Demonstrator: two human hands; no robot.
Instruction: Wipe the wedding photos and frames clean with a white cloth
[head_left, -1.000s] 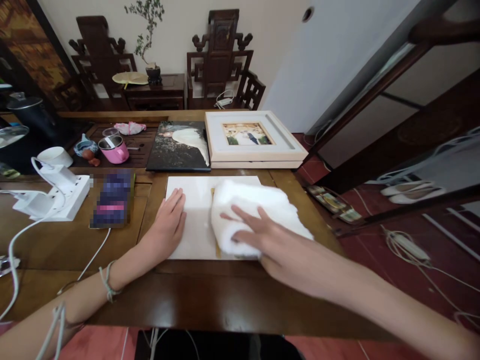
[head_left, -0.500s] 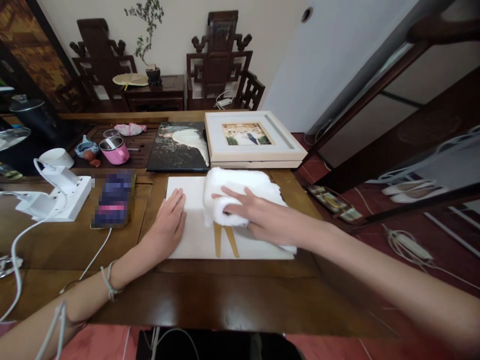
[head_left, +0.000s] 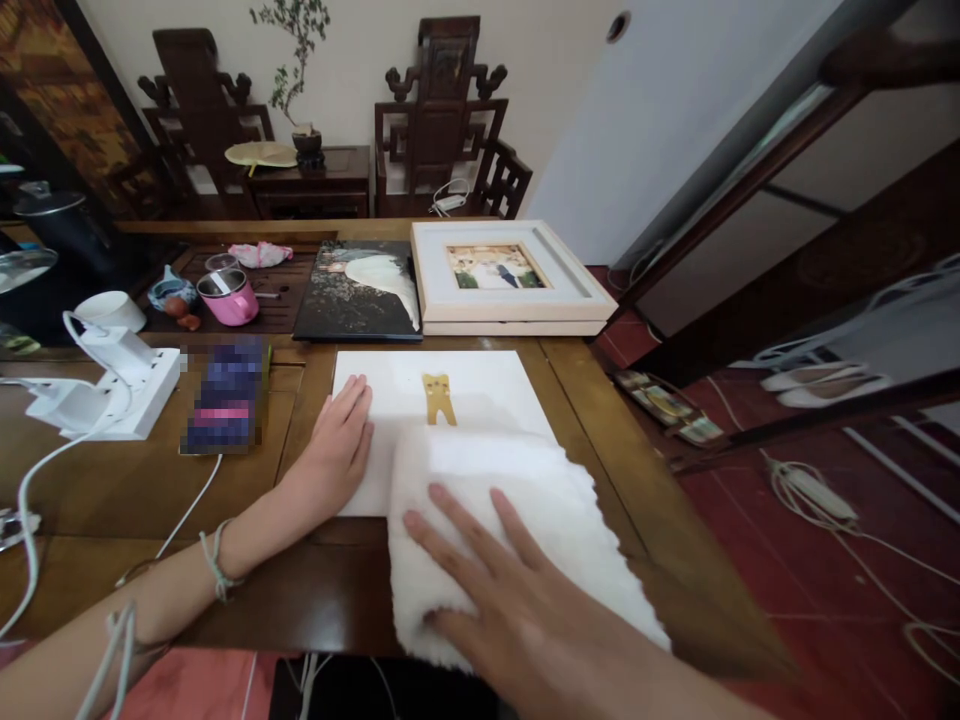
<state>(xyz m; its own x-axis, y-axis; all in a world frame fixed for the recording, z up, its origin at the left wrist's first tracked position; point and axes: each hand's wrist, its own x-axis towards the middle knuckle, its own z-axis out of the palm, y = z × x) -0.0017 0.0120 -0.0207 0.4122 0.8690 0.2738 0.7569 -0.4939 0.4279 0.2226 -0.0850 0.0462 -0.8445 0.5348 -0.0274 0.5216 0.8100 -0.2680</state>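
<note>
A fluffy white cloth (head_left: 495, 455) is under my right hand (head_left: 502, 590), which grips it with fingers spread across the top and the thumb pressed into its near edge. The cloth covers the lower right of a flat white board (head_left: 382, 400) and hangs past its near edge. On the bare part of the board a gold shape (head_left: 440, 398) shows, its lower end close to the cloth. My left hand (head_left: 341, 440) lies flat on the board's left edge, fingers stretched out and holding nothing.
Behind the board lie a dark picture panel (head_left: 360, 300) and a stacked pale wooden photo frame (head_left: 517, 318). To the left are a phone-like blurred object (head_left: 225, 395), a white power strip (head_left: 139, 400) with cables, a pink cup (head_left: 232, 305) and a white bowl (head_left: 112, 312).
My right hand has pulled the white cloth toward me across the board, uncovering the upper part of the gold shape. My left hand has stayed in place.
</note>
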